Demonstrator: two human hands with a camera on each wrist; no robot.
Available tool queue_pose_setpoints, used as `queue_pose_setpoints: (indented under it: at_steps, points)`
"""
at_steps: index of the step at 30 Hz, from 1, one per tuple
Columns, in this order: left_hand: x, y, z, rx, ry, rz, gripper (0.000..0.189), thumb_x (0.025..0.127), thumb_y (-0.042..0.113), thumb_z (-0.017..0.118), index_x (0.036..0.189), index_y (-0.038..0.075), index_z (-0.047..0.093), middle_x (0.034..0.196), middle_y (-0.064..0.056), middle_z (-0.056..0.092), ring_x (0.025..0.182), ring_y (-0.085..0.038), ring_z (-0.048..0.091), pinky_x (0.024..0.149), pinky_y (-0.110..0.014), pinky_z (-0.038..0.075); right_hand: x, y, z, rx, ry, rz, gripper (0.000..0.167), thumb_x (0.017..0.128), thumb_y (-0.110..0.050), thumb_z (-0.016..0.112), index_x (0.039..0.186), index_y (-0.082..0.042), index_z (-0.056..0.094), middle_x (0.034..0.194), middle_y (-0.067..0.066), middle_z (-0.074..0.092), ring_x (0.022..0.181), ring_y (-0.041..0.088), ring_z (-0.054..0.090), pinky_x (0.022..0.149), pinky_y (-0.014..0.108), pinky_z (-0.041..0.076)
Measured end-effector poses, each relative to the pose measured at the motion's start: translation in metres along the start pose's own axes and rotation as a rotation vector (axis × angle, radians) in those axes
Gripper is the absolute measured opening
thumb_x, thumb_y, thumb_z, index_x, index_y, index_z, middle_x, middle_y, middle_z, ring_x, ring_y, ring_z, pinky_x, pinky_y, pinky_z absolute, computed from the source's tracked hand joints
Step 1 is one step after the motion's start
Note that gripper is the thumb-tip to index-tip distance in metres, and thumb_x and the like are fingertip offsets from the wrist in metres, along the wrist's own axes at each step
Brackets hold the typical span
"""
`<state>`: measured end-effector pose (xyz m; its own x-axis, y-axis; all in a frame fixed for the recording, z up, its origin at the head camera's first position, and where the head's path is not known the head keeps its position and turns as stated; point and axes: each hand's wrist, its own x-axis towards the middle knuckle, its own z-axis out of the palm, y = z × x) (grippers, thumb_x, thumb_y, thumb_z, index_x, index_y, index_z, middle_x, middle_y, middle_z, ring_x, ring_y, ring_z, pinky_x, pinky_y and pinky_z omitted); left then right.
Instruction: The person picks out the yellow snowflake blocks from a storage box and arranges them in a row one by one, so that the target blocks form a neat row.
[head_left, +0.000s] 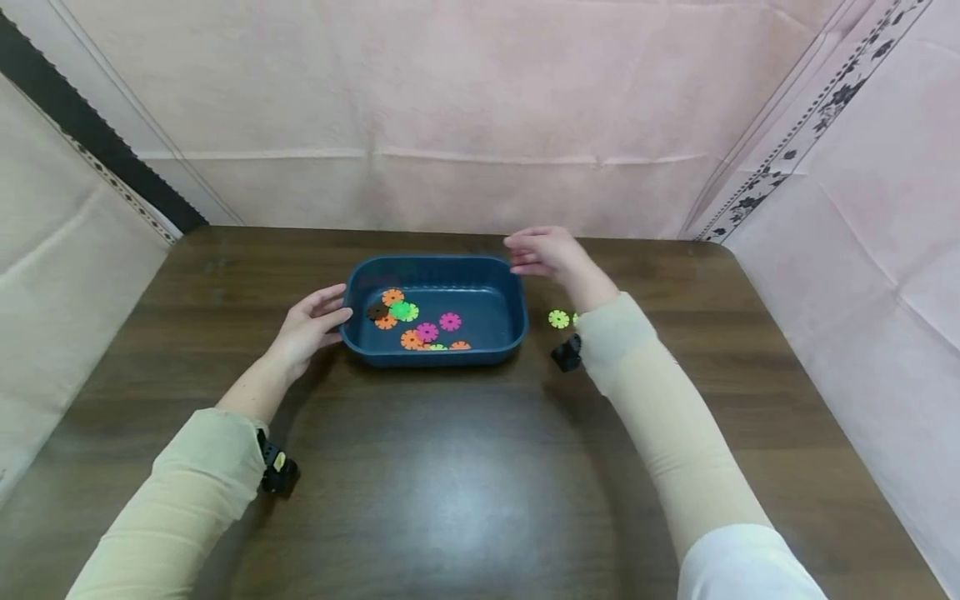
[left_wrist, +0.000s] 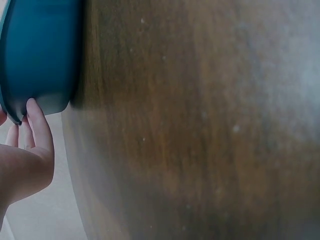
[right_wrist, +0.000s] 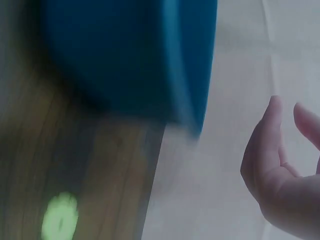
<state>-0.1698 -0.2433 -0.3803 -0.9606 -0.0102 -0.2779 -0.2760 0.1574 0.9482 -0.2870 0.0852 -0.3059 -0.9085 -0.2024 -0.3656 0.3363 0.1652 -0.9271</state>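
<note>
A dark blue plastic tub (head_left: 431, 358) stands on the brown table, with several flower-shaped notched discs inside in orange, pink, green and brown. My left hand (head_left: 309, 325) holds the tub's left end, thumb and fingers at its rim and outer wall. In the left wrist view, the left hand's fingertips (left_wrist: 34, 107) meet the tub's blue wall (left_wrist: 42, 50). Close to the far right corner of the tub, my right hand (head_left: 546, 252) hovers with loosely bent fingers. The right wrist view shows a gap between its thumb and fingers (right_wrist: 267, 135), with nothing in it.
A yellow-green disc (head_left: 558, 319) lies on the table right of the tub, with another partly hidden by the right sleeve (head_left: 618, 333). Pale cloth (head_left: 450, 100) hangs behind the table's far edge and along both sides.
</note>
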Motion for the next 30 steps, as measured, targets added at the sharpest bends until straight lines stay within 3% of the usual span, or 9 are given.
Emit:
queue_pose_setpoints:
  at_steps: [7, 11, 14, 20, 30]
  points:
    - [0.001, 0.000, 0.001, -0.008, -0.001, 0.006, 0.056, 0.097, 0.023, 0.049, 0.148, 0.014, 0.027, 0.149, -0.017, 0.031, 0.125, -0.022, 0.043, 0.075, -0.013, 0.049, 0.005, -0.002, 0.063, -0.059, -0.085, 0.007, 0.034, 0.088, -0.015, 0.065, 0.118, -0.001, 0.059, 0.104, 0.014, 0.061, 0.095, 0.026, 0.059, 0.079, 0.028, 0.055]
    - [0.002, -0.001, 0.000, -0.006, -0.001, 0.006, 0.056, 0.097, 0.024, 0.049, 0.148, 0.015, 0.028, 0.148, -0.017, 0.032, 0.120, -0.018, 0.046, 0.076, -0.013, 0.049, 0.013, 0.009, 0.093, -0.056, -0.099, 0.061, 0.037, 0.087, -0.015, 0.065, 0.121, -0.002, 0.058, 0.125, 0.020, 0.057, 0.110, 0.031, 0.059, 0.088, 0.031, 0.052]
    - [0.001, -0.002, -0.001, -0.006, 0.001, 0.008, 0.056, 0.097, 0.023, 0.049, 0.148, 0.015, 0.028, 0.148, -0.017, 0.033, 0.119, -0.017, 0.047, 0.076, -0.013, 0.049, 0.019, 0.019, 0.111, -0.064, -0.087, 0.110, 0.036, 0.087, -0.013, 0.065, 0.120, -0.002, 0.059, 0.124, 0.018, 0.059, 0.112, 0.031, 0.058, 0.088, 0.031, 0.052]
    - [0.001, -0.001, -0.001, -0.016, -0.001, 0.000, 0.056, 0.097, 0.023, 0.050, 0.148, 0.014, 0.027, 0.149, -0.016, 0.032, 0.122, -0.019, 0.045, 0.074, -0.012, 0.049, 0.026, 0.036, 0.132, -0.141, -0.053, 0.175, 0.032, 0.086, -0.008, 0.066, 0.117, -0.001, 0.062, 0.113, 0.014, 0.063, 0.089, 0.022, 0.060, 0.079, 0.030, 0.055]
    - [0.000, -0.001, -0.002, -0.014, 0.005, -0.004, 0.055, 0.097, 0.022, 0.049, 0.148, 0.014, 0.028, 0.149, -0.015, 0.034, 0.123, -0.019, 0.044, 0.074, -0.011, 0.049, 0.026, 0.045, 0.147, -0.423, -0.098, 0.117, 0.029, 0.082, -0.004, 0.070, 0.110, 0.001, 0.063, 0.111, 0.014, 0.061, 0.093, 0.024, 0.059, 0.083, 0.035, 0.054]
